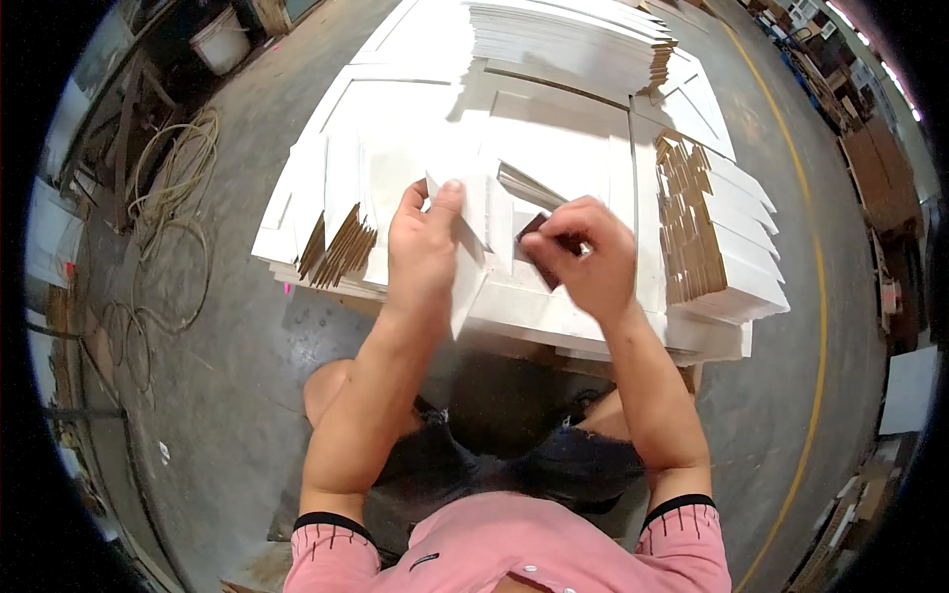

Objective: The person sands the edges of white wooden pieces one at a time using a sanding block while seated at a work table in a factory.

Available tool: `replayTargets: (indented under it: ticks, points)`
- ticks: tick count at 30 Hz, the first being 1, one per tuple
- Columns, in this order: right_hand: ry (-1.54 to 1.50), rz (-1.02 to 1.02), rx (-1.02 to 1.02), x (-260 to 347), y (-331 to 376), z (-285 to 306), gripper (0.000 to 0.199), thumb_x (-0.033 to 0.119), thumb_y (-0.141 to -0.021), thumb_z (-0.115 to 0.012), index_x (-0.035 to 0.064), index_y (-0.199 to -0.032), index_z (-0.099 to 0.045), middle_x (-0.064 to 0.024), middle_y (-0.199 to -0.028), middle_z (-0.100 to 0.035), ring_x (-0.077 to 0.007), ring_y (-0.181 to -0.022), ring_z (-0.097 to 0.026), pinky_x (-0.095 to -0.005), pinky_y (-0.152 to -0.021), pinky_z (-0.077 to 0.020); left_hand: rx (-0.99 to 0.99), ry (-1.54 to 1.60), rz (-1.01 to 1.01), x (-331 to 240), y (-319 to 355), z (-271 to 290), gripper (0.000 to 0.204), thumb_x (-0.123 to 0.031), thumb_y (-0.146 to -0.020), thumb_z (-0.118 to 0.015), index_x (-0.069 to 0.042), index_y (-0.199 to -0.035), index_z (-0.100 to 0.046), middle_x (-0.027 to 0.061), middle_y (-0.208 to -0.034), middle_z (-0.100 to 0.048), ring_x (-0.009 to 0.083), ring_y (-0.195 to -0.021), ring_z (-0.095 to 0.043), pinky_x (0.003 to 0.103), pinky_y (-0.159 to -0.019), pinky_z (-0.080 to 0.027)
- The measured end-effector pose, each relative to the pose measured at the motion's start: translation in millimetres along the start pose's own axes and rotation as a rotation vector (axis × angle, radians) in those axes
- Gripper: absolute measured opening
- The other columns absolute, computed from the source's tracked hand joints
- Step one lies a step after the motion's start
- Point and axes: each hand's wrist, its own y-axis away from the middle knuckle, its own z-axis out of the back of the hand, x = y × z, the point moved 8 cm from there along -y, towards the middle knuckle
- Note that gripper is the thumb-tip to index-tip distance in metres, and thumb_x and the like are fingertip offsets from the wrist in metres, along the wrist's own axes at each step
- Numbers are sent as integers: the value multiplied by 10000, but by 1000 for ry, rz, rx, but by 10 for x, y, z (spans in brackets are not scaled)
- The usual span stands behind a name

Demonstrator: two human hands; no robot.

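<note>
Mid-fold: the left hand (pixel 423 247) pinches a white cardboard blank with brown inside (pixel 486 232), and the right hand (pixel 581 259) grips its near-right flap; next needs firm creasing.

The right hand (pixel 583 259) covered most of the small dark flap (pixel 534 229) pinched in its fingers (pixel 554 247), so the flap's full shape could not be told. Just left of those fingers, the left hand (pixel 423 252) hid the near edge of the folded white cardboard piece (pixel 474 212), and whether its fingertips closed fully behind the sheet stayed unclear. Beyond the fingers, the tall stack of white sheets (pixel 568 40) was cut off by the upper rim, and the worktop (pixel 593 326) beneath was almost wholly buried under cardboard.
</note>
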Motion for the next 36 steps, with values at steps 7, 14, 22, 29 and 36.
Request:
replayTargets:
  ticks: [7, 14, 22, 29, 36]
  points:
    - [-127, 42, 56, 296, -2, -116, 217, 37, -768, -848, 62, -857, -651, -32, -822, -627, -116, -727, -601, -248, -610, -483, 1, 45, 30, -61, 49, -4, 332, -216, -1013, -582, 9, -1237, -486, 107, -1059, -656, 139, -942, -626, 276, -826, -516]
    - [-84, -198, -122, -139, -2, 133, 207, 28, -795, -821, 38, -887, -636, -36, -775, -645, -93, -662, -636, -246, -564, -519, 110, -135, -112, -101, 86, -91, 353, -218, -1002, -594, 19, -1226, -459, 107, -942, -669, 114, -790, -641, 239, -671, -517]
    - [-369, -501, -28, -375, 87, 13, 138, 64, -898, -739, 32, -971, -626, -42, -880, -677, -107, -727, -650, -245, -589, -541, 165, -170, 10, 72, 115, -190, 424, -194, -943, -673, 21, -1242, -464, 137, -1016, -669, 123, -846, -644, 258, -709, -527]
    - [-437, -613, -47, -526, 115, 58, 118, 91, -985, -612, 12, -1056, -665, -59, -1029, -610, -145, -854, -634, -280, -766, -555, 184, -292, 51, 68, 158, -271, 440, -166, -916, -712, 7, -1256, -493, 99, -1071, -642, 141, -917, -637, 286, -777, -534]
    - [-179, -471, 121, -327, 139, -141, 328, 201, -949, -710, -69, -1126, -658, -53, -1117, -538, -109, -868, -600, -261, -739, -521, 189, -548, -172, 98, 245, -339, 404, -182, -912, -736, -51, -1236, -533, 107, -1088, -642, 179, -972, -633, 316, -828, -526]
